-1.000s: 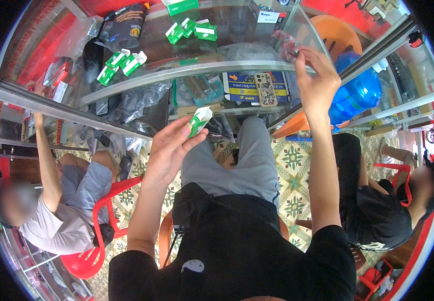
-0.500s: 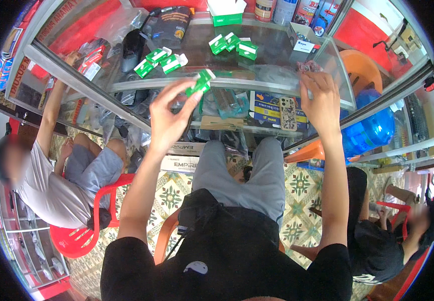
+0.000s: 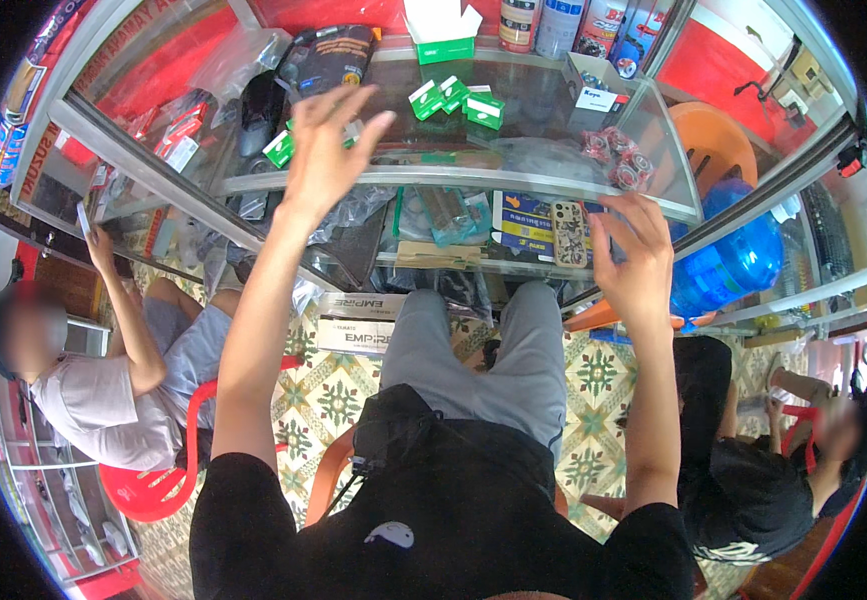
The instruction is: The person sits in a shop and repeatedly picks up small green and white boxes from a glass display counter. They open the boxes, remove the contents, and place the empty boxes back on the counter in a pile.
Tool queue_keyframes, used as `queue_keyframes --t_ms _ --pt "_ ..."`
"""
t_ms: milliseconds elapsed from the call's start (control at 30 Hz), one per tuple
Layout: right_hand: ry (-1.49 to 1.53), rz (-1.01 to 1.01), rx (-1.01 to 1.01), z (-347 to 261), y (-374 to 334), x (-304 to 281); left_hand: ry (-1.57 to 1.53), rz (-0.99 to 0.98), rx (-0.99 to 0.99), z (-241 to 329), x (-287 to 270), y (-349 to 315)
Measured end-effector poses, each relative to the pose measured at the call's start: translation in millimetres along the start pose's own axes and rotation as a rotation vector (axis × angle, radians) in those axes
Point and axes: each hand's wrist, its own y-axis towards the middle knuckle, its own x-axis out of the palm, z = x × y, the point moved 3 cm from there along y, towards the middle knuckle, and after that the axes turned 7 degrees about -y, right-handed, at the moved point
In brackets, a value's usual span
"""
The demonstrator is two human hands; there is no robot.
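My left hand [image 3: 325, 150] is raised over the left group of small green-and-white boxes [image 3: 278, 149] on the glass shelf. Its fingers and thumb are spread, nothing shows between them, and the hand hides most of that group. To its right lie several similar green boxes [image 3: 453, 97] close together. My right hand [image 3: 635, 250] hovers at the shelf's front edge, fingers loosely bent and thumb apart, nothing visible in it. Just beyond it sit red round items in clear wrapping [image 3: 618, 158]. A patterned phone [image 3: 570, 234] rests beside it on the lower shelf.
An open green-and-white carton [image 3: 443, 48] and several spray cans [image 3: 558, 27] stand at the back. A small white box [image 3: 593, 88] is at the right. The metal shelf edge [image 3: 453, 176] runs across. A blue water bottle [image 3: 728, 255] is far right. Another person [image 3: 103, 400] sits at left.
My left hand has moved up and left; the green box between its fingers no longer shows. My right hand has drawn back from the red items. The left person's arm has come back from the shelf.
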Motion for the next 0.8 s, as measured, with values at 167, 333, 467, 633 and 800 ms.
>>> queue_keyframes --t_ms 167,333,467,633,800 --pt "0.104 -0.045 -0.036 -25.0 0.3 -1.3 -0.093 -0.161 0.054 16.0 44.9 24.7" --pt "0.172 -0.083 -0.053 -41.7 -5.5 -2.6 0.004 -0.392 -0.108 -4.5 71.7 48.2" --pt "0.215 -0.084 -0.037 -42.5 -9.0 -12.2 -0.261 -0.304 -0.234 4.6 58.6 46.7" --pt "0.401 -0.06 0.032 -45.7 -5.2 -22.4 -1.139 -0.38 -0.494 60.7 30.2 6.7" --pt "0.629 -0.116 0.138 -65.5 10.6 -25.7 -1.541 -0.506 -0.468 116.7 11.2 -47.9"
